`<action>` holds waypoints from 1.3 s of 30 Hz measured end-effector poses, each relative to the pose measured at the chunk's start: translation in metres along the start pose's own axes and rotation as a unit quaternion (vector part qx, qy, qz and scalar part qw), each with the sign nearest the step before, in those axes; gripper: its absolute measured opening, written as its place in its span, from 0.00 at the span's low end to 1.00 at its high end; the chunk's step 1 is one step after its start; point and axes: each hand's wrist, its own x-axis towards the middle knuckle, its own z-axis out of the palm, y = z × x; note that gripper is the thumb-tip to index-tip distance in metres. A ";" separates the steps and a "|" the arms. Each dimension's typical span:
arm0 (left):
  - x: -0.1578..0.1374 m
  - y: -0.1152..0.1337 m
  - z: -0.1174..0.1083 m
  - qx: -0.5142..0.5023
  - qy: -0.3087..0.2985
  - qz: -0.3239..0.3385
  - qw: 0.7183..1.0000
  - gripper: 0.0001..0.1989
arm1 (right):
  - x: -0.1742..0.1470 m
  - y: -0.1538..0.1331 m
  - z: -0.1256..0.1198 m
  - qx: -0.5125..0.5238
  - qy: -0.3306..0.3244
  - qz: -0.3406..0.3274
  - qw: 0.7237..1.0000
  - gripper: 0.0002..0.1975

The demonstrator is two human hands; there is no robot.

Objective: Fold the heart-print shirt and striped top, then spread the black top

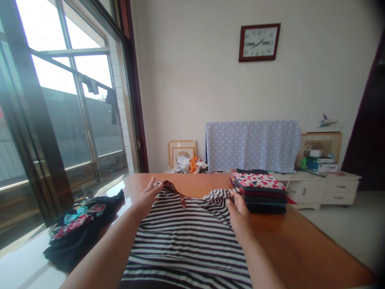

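A black-and-white striped shirt [186, 237] is spread over the near part of the wooden table, its neckline and buttoned red placket facing away from me. My left hand [149, 193] grips the shirt at its left shoulder, beside the collar. At the opposite shoulder, my right hand [240, 206] pinches the bunched striped fabric between thumb and fingers. The lower end of the shirt runs out of the bottom of the view. Just beyond my right hand stands a stack of folded clothes [264, 196], topped by a white piece with red and black hearts.
A black garment with a colourful floral pattern [81, 224] lies in a heap at the table's left. The wooden table [300, 245] stretches right to a slanting edge. Behind it are a cloth-covered object [252, 146] and a white cabinet [325, 190]. Windows line the left side.
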 end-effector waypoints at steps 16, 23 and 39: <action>-0.027 -0.077 0.009 0.290 0.008 0.085 0.953 0.20 | -0.008 0.024 -0.001 -0.339 -0.195 0.112 0.913 0.20; -0.068 -0.102 -0.003 0.525 -0.033 0.139 0.839 0.21 | -0.017 0.027 -0.001 -0.387 -0.282 0.080 0.874 0.23; -0.151 -0.091 -0.008 0.596 -0.027 0.080 0.799 0.36 | -0.026 0.037 -0.001 -0.511 -0.313 -0.003 0.801 0.24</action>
